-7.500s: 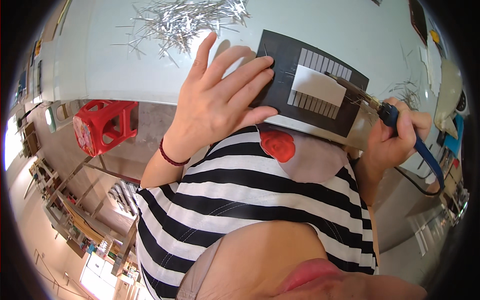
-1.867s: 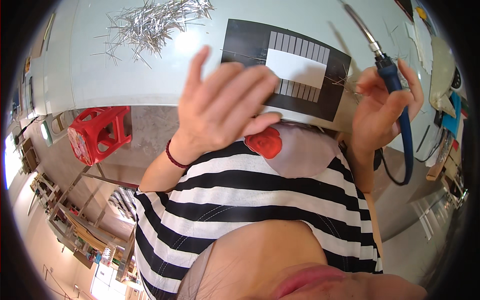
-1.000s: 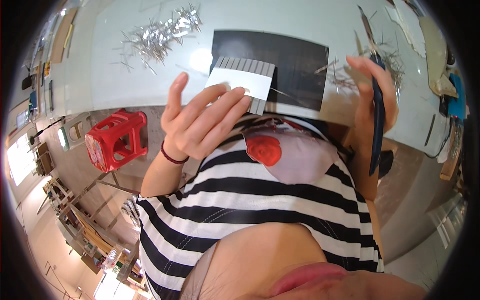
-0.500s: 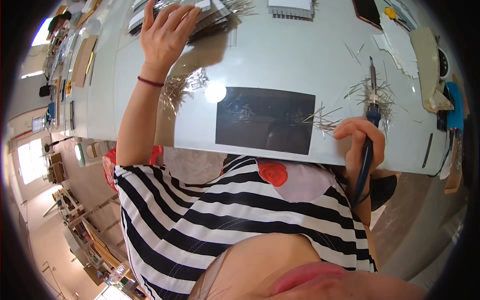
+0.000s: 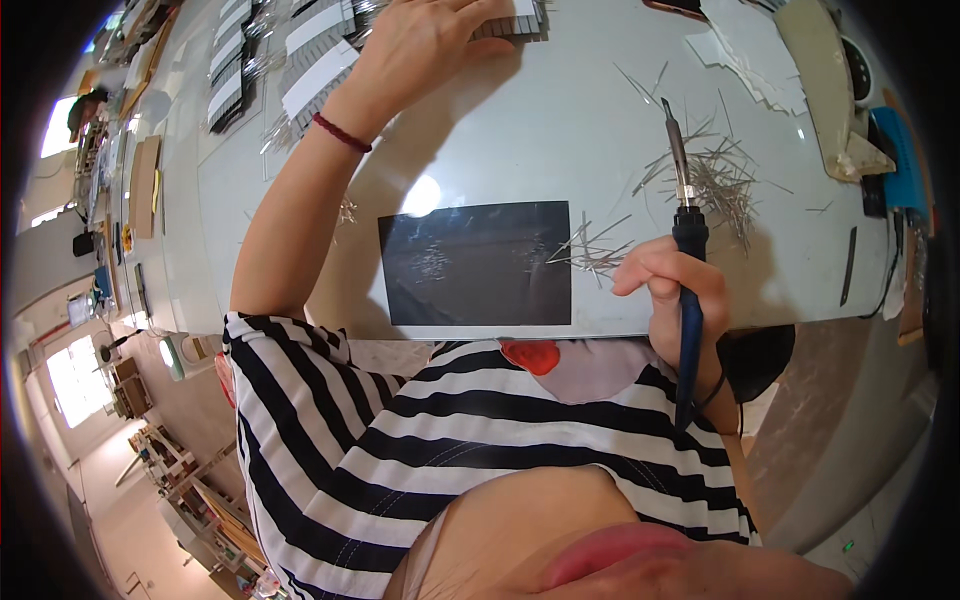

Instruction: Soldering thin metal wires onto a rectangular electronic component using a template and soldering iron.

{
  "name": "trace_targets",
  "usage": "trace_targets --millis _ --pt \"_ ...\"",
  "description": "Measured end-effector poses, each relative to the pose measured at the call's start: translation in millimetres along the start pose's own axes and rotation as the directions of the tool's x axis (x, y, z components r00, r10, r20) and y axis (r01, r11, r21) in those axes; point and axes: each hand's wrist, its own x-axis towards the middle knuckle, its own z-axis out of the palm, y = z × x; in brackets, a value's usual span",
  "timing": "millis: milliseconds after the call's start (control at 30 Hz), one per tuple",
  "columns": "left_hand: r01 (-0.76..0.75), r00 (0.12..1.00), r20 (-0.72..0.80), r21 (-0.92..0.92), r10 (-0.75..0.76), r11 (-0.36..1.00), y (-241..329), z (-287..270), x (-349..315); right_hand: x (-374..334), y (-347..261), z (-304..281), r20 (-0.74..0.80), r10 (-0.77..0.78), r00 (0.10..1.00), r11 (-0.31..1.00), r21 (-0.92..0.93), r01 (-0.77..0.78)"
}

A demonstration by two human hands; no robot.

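Note:
My right hand is wrapped round the dark blue handle of a soldering iron, whose metal tip points away from me above the table. Thin metal wire pieces lie scattered beneath and beside the iron. At the far edge of the view my left hand reaches over a stack of white-and-grey strips with wire leads. Its thumb is stretched out on the near side, apart from the fingers, which are partly cut off by the picture's edge. A dark rectangular mat lies at the table's near edge.
More white-and-grey strips stand in rows left of my left forearm. Another small wire pile lies at the mat's right edge. Torn white sheets, a beige piece and a blue object sit at the right.
My left hand has moved right, from the strips at the far left to the separate stack. My right hand keeps its grip on the soldering iron. The whole view has shifted.

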Motion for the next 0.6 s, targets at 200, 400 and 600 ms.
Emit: trace_targets --millis 200,400,600 --pt "-0.207 0.955 -0.169 0.199 0.242 0.958 -6 -2 1 5 -1 2 0.012 0.036 0.999 0.999 -0.032 -0.036" --pt "-0.236 0.936 -0.091 0.555 0.341 0.797 22 -41 -83 28 -3 7 0.097 -0.059 0.994 0.944 -0.318 0.087" --pt "-0.205 0.968 -0.108 0.161 0.224 0.965 119 -42 -140 27 3 9 0.178 0.061 0.982 0.883 -0.469 0.030"
